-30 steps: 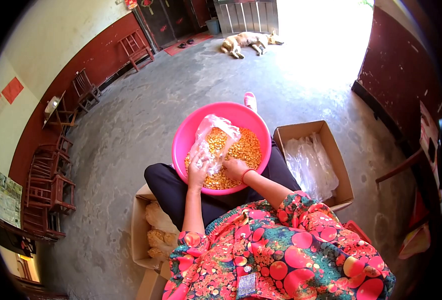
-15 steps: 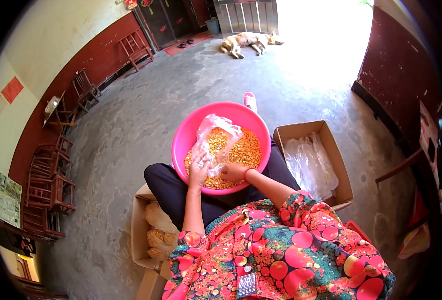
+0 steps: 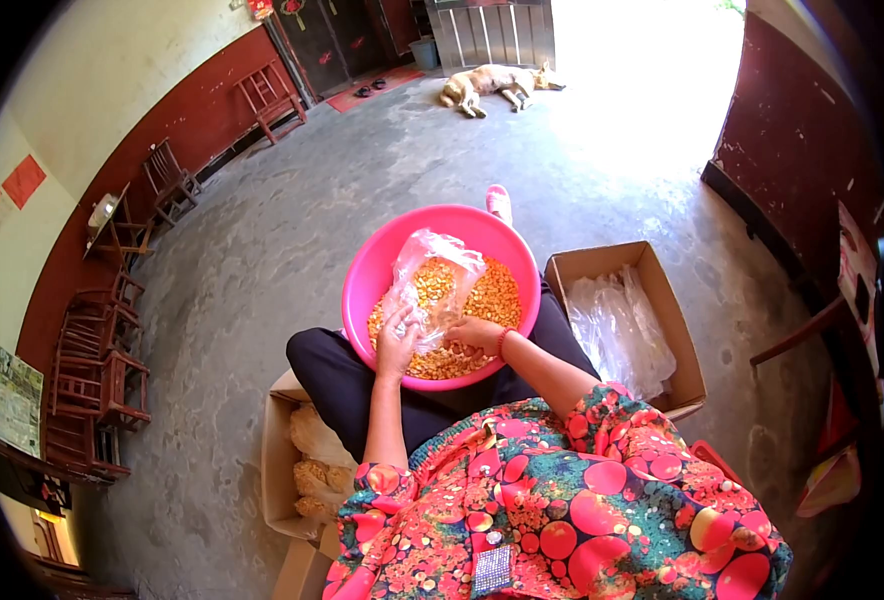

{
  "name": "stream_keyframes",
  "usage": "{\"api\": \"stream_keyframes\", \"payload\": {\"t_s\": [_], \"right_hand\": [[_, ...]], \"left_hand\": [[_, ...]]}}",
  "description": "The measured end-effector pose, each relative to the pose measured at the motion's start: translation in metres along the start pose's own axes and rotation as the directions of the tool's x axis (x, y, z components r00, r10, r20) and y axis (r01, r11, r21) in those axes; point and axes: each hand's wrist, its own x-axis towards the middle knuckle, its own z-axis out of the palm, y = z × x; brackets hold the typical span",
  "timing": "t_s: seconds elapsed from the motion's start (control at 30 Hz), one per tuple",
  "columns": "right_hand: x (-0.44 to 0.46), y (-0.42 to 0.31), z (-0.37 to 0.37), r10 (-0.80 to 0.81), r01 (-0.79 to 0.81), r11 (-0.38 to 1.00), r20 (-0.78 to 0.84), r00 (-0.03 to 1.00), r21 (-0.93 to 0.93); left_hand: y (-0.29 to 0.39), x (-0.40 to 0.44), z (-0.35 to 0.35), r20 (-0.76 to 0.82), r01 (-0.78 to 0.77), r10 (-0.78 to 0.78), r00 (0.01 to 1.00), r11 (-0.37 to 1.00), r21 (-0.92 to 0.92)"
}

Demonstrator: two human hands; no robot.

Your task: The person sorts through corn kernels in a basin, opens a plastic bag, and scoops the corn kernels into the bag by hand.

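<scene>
Left hand [image 3: 396, 345] curled, pinching clear bag [image 3: 436, 284] in pink basin [image 3: 362, 285], over orange kernels [image 3: 499, 298]. Right hand [image 3: 474, 334] half-closed at bag's edge, grip unclear. Wall poster [image 3: 12, 395]: print too small to read.

The left hand [image 3: 396, 346] holds a clear bag [image 3: 403, 292] in a pink basin [image 3: 361, 285]. At the basin's three o'clock sits a cardboard box [image 3: 668, 300].

The basin [image 3: 370, 270] is pink, its kernels [image 3: 497, 297] orange-yellow, the shirt [image 3: 602, 480] red-spotted.
</scene>
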Motion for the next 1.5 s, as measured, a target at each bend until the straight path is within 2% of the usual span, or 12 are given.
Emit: {"api": "stream_keyframes", "payload": {"t_s": [0.17,0.43,0.83,0.87,0.9,0.93,0.97,1.03,1.13,1.2,1.27,1.5], "right_hand": [[0.002,0.005,0.007,-0.133,0.106,0.930,-0.053,0.990,-0.353],[-0.006,0.000,0.003,0.019,-0.016,0.962,-0.009,1.000,0.274],[0.020,-0.024,0.010,-0.184,0.155,0.804,-0.007,0.983,0.575],[0.037,-0.032,0.008,-0.345,0.356,0.848,-0.100,0.933,0.393],[0.043,-0.031,-0.003,-0.705,0.685,0.696,-0.027,0.709,-0.214],[0.034,-0.043,-0.008,-0.934,0.656,0.208,0.051,0.352,-0.725],[0.040,-0.053,-0.013,-0.929,0.567,0.116,0.113,0.353,-0.816],[0.039,-0.065,-0.003,-0.671,0.474,0.717,-0.318,0.670,-0.512],[0.017,-0.060,-0.005,-0.507,0.425,0.862,-0.456,0.732,-0.276],[0.014,-0.039,-0.010,-0.482,0.335,0.863,-0.422,0.768,-0.378],[0.015,-0.013,-0.014,-0.504,0.189,0.758,-0.378,0.776,-0.625],[0.003,0.005,0.020,-0.331,-0.009,0.465,-0.184,0.925,-0.885]], "left_hand": [[0.004,-0.001,0.001,-0.001,0.018,-0.018,1.000,1.000,-0.019],[0.005,-0.002,0.000,0.054,0.017,-0.018,0.998,1.000,0.018],[0.017,-0.004,0.003,0.000,-0.019,0.019,1.000,0.998,0.056],[0.014,-0.003,0.002,-0.001,-0.019,0.019,1.000,0.998,0.056],[0.011,-0.001,0.002,0.021,0.032,-0.033,0.999,0.999,0.012],[0.008,-0.001,0.001,0.046,0.086,-0.085,0.995,0.996,-0.031],[0.009,-0.001,0.002,0.045,0.089,-0.088,0.995,0.996,-0.030],[0.011,-0.002,0.004,0.009,0.092,-0.092,0.996,0.992,-0.089],[0.018,-0.002,0.002,0.022,0.110,-0.110,0.994,0.994,-0.003],[0.013,-0.003,0.000,0.048,0.149,-0.150,0.988,0.989,0.024],[-0.005,0.003,-0.002,0.020,-0.144,0.143,0.989,0.966,0.215],[-0.002,0.001,0.000,0.031,-0.070,0.065,0.997,0.981,0.181]]}}
